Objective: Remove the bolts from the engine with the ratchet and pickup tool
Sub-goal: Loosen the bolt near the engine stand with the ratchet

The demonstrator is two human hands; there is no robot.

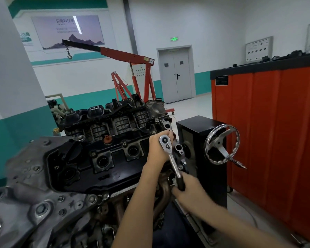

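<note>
A dark engine [104,154] on a stand fills the lower left and middle of the head view. A chrome ratchet [170,156] with a black grip stands over the engine's right end, head up at the top. My left hand [157,149] wraps round the ratchet's head from behind, fingers curled over the top. My right hand [188,187] grips the black handle lower down. The bolt under the ratchet head is hidden by the tool and my left hand. No pickup tool is in view.
A chrome handwheel [220,144] on the black stand box [200,127] sits just right of my hands. A tall orange cabinet [268,133] stands at the right. A red engine hoist [132,68] stands behind the engine, and grey double doors [175,76] are in the far wall.
</note>
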